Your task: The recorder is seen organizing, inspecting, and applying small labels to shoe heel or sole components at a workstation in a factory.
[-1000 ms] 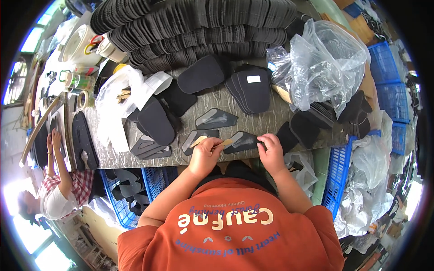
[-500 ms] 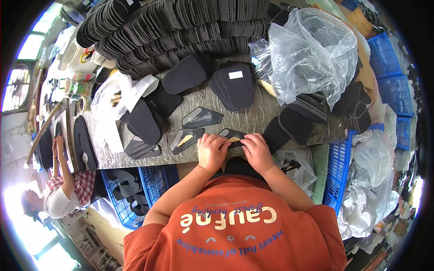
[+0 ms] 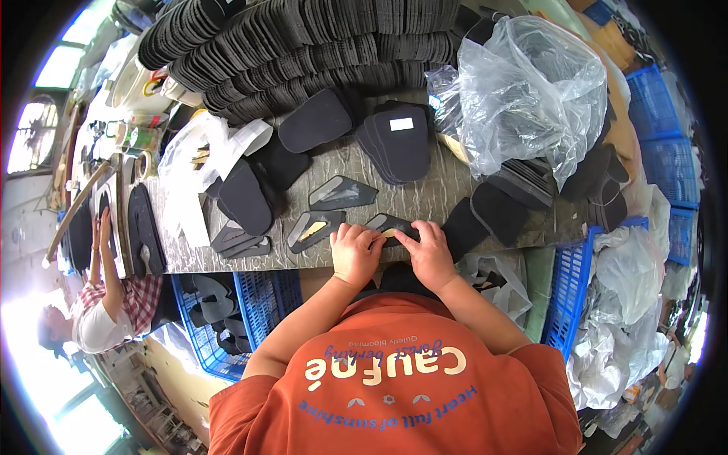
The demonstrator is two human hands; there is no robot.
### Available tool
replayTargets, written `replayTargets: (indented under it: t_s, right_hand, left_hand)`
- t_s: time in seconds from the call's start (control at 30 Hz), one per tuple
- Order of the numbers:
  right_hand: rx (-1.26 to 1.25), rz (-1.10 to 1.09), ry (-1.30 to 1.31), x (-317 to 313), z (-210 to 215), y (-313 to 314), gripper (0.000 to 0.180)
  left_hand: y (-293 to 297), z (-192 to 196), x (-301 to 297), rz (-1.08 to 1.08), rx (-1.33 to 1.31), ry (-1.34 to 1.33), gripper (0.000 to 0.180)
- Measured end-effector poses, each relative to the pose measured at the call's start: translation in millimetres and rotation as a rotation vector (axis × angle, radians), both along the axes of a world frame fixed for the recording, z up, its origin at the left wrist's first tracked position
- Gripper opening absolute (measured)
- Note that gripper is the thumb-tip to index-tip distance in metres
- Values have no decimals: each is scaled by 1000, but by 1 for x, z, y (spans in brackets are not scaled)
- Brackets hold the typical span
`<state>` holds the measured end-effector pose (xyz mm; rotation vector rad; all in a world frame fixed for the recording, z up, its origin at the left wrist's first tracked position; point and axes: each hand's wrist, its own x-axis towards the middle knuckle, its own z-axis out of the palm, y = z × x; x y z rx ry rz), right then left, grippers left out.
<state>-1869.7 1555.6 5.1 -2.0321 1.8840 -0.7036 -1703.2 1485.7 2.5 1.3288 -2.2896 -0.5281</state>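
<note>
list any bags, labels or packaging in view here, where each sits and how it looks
Clear plastic bag: bench, upper right; big, crumpled, dark pieces inside.
White label: small rectangle on the black piece stack at centre.
White plastic bag: bench, left; flat, crinkled.
Blue crates: far right, stacked.

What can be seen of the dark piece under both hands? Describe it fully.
The dark piece is a flat, pointed cutout, black-grey with a tan strip at its middle, seemingly foam or fabric. It lies flat at the grey table's near edge. The left hand and right hand press on it, covering much of it.
</note>
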Motion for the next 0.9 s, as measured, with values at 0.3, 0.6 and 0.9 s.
replayTargets:
  t_s: [0.3,0.6,0.9]
  right_hand:
    - [45,31,129,5,-5,4,41]
    - [102,48,195,9,-4,7,44]
    - [77,39,131,4,3,3,42]
  left_hand:
    - [10,14,20,-171,-92,-60,27]
    - [30,19,33,-430,-129,-255,50]
    - [29,14,35,-431,-149,-274,38]
